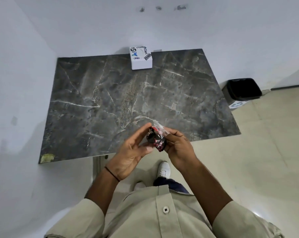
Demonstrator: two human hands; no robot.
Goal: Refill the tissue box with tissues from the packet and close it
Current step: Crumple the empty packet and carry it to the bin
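Right hand [178,148] grips the tissue packet [156,139]; left hand [129,152], fingers nearly straight, steadies it. Best worked over the bench [93,100], tissue box [141,58] straight ahead.

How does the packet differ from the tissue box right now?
Packet is black with red print, crumpled, gripped by the right hand near the front edge of the table. Tissue box is white, stickered, squared, standing untouched at the far edge. No tissues show on either.

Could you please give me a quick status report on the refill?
Status: right grip curled round packet, left grip straight-fingered against it; tissue box at far table edge, untouched; nothing in the way.
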